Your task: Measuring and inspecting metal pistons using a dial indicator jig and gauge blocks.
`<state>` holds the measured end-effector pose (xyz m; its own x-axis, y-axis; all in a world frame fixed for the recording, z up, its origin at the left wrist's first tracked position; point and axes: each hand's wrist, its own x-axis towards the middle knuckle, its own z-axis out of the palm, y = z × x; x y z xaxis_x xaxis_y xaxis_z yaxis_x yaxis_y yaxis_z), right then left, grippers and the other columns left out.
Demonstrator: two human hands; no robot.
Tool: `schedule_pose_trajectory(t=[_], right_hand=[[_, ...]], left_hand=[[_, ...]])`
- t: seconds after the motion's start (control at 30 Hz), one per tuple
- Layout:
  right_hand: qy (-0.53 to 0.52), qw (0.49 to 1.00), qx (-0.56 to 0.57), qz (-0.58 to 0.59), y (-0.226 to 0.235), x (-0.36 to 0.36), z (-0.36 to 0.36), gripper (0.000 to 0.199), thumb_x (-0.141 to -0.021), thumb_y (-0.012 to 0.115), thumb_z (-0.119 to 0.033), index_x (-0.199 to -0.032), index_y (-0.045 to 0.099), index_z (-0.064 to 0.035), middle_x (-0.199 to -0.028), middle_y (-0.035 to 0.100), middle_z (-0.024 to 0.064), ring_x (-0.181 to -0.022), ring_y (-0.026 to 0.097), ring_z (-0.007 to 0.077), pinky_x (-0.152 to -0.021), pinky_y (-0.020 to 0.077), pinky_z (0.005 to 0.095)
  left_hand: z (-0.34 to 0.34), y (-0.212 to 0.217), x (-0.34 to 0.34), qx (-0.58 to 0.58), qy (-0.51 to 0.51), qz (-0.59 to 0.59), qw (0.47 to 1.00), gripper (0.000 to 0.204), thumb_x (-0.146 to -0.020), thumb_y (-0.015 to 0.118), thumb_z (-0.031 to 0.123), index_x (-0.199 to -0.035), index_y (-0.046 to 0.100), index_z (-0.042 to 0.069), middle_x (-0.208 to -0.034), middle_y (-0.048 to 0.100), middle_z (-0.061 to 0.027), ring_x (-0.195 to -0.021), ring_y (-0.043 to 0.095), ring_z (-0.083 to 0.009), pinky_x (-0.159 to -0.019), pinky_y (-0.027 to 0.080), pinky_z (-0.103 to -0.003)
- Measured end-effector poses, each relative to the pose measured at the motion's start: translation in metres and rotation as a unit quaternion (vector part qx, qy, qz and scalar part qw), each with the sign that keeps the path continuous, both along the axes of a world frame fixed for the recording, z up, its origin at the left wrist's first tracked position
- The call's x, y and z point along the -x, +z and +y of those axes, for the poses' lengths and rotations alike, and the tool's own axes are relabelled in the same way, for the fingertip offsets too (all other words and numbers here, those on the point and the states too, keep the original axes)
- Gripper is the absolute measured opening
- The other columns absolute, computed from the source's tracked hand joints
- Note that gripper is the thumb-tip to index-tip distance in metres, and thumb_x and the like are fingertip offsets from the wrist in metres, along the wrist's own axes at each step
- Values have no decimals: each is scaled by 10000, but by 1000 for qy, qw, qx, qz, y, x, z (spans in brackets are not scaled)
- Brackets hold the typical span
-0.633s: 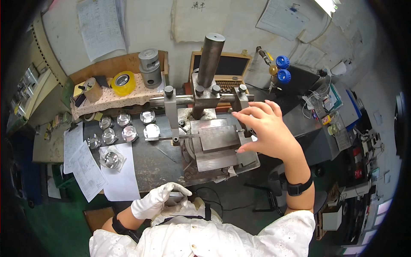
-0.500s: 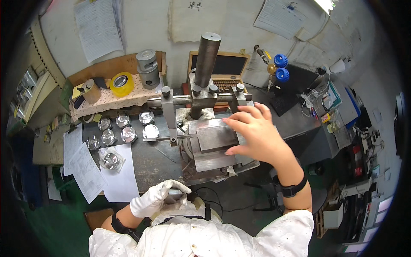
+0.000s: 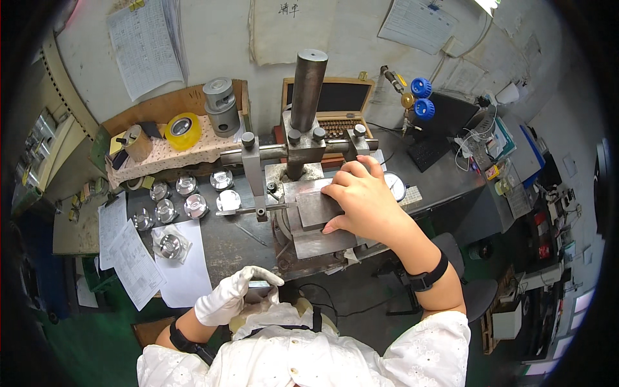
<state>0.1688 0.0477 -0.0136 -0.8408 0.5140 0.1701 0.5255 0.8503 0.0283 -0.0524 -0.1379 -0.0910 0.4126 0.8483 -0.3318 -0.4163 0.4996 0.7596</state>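
Observation:
My bare right hand (image 3: 364, 200) spans the right end of a flat rectangular steel block (image 3: 316, 208), thumb at its near edge and fingers at its far edge. The block lies on the steel base plate (image 3: 322, 244) of a measuring stand. The stand's thick round column (image 3: 308, 90) rises behind, with a clamped crossbar (image 3: 267, 153). My left hand (image 3: 229, 300), in a white glove, is held low near my chest. Its fingers curl around a greyish, shiny thing (image 3: 259, 290), mostly hidden.
Several shiny metal pistons (image 3: 195, 206) stand left of the stand, one on a plastic bag. Paper sheets (image 3: 132, 258) lie at the bench's left edge. Behind are yellow tape (image 3: 182, 131) and an open wooden case (image 3: 335, 122). A round dial gauge (image 3: 394, 186) sits right of my hand.
My right hand has moved left and its fingers have closed in on the steel block. The dial gauge behind it has come into sight. My left hand has barely moved.

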Motion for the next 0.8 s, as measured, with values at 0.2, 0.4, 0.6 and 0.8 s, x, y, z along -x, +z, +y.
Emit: schedule_pose_trajectory(t=[0.2, 0.4, 0.6, 0.8], right_hand=[[15, 1000, 17, 12, -3, 0, 2, 544, -524, 809, -377, -952, 663, -75, -925, 589, 56, -1070, 486, 250, -1036, 240, 454], [21, 999, 28, 25, -6, 0, 2, 509, -525, 812, -370, -904, 668, -62, -939, 587, 76, -1085, 473, 266, -1033, 225, 472], [-3, 999, 41, 5, -1, 4, 1, 579, -522, 806, -387, -982, 658, -69, -910, 591, 59, -1059, 483, 250, -1044, 225, 458], [-2, 999, 40, 14, -2, 3, 2, 539, -527, 802, -394, -944, 673, -78, -926, 601, 60, -1062, 484, 254, -1036, 224, 470]], left_hand=[[-1, -1, 1, 4, 2, -7, 1000, 720, -843, 452, 630, -1143, 500, -23, -900, 545, -105, -706, 526, -146, -572, 460, -219], [0, -1, -4, -7, -2, 1, 1000, 715, -844, 442, 637, -1142, 502, -10, -895, 545, -104, -676, 523, -135, -505, 425, -194], [1, 1, -3, 12, -16, 10, 1000, 714, -838, 448, 643, -1147, 506, 2, -881, 545, -99, -653, 514, -131, -506, 412, -193], [0, -1, -4, -7, -20, 4, 1000, 720, -836, 438, 649, -1149, 505, 4, -887, 540, -96, -651, 505, -128, -500, 401, -194]])
